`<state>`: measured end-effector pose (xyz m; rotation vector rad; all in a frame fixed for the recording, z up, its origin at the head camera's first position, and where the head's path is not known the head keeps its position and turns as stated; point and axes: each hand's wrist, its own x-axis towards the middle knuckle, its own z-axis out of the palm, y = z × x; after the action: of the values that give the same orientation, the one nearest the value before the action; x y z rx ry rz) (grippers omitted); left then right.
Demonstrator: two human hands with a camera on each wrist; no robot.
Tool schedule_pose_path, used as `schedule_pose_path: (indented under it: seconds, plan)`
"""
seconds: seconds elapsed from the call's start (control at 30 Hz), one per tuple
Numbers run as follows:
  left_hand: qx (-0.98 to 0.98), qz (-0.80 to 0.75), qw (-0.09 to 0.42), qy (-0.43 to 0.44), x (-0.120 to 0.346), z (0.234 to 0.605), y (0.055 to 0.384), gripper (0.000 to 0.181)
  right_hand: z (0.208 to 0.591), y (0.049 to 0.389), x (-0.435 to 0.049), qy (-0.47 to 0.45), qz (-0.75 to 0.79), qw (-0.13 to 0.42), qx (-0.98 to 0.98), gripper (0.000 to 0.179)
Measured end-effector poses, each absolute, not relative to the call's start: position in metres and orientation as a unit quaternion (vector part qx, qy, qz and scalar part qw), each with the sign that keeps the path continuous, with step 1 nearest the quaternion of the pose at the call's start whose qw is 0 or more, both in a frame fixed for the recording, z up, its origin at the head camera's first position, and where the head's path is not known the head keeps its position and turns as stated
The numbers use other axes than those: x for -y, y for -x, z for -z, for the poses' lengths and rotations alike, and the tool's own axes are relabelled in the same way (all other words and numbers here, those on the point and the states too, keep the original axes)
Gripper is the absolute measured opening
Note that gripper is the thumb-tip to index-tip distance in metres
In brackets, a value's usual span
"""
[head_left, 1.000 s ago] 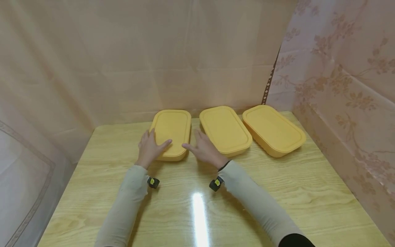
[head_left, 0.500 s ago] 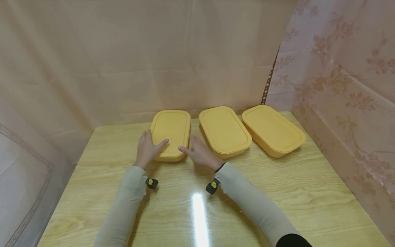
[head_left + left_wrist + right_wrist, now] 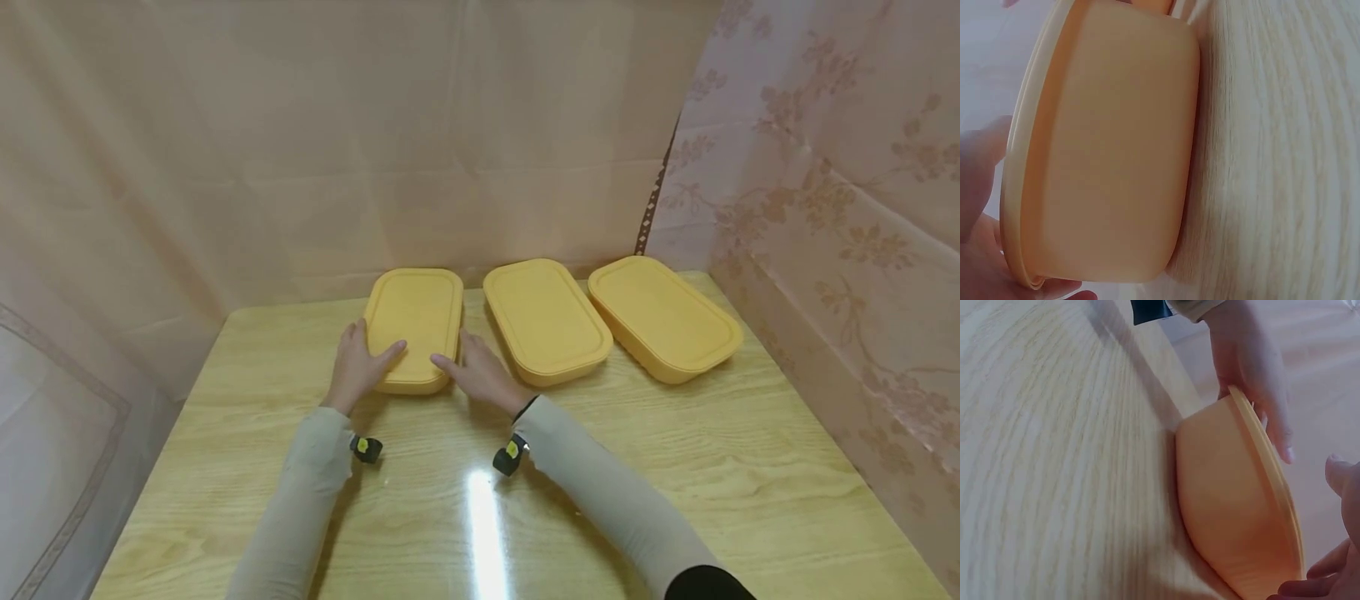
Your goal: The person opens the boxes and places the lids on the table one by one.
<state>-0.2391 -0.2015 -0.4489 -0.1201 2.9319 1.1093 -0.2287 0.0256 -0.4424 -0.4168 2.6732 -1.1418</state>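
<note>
leftmost box (image 3: 415,321) near table's far edge (image 3: 300,306)

Both wrist views closely face one box (image 3: 416,312).

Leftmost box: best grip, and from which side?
I'd take the box by its long sides, under the lid rim: left hand from the left, right hand from the gap beside the middle box. It sits flat, long sides facing left and right; the rim juts past the walls.
</note>
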Motion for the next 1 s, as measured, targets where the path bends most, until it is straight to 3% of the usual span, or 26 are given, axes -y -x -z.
schedule_pose_path:
  seconds: [0.17, 0.4, 1.0]
  plan:
    - [-0.929, -0.367, 0.001, 0.043, 0.203, 0.448, 0.241, 0.099, 0.451, 0.233, -0.024, 0.148, 0.419, 0.098, -0.89, 0.082]
    - [-0.921, -0.385, 0.008, 0.053, 0.199, 0.442, 0.248, 0.091, 0.461, 0.24, -0.022, 0.163, 0.454, 0.074, -0.873, 0.054]
    - [-0.91, -0.406, -0.015, 0.088, 0.206, 0.443, 0.251, 0.066, 0.469, 0.243, -0.007, 0.09, 0.499, 0.06, -0.86, 0.043]
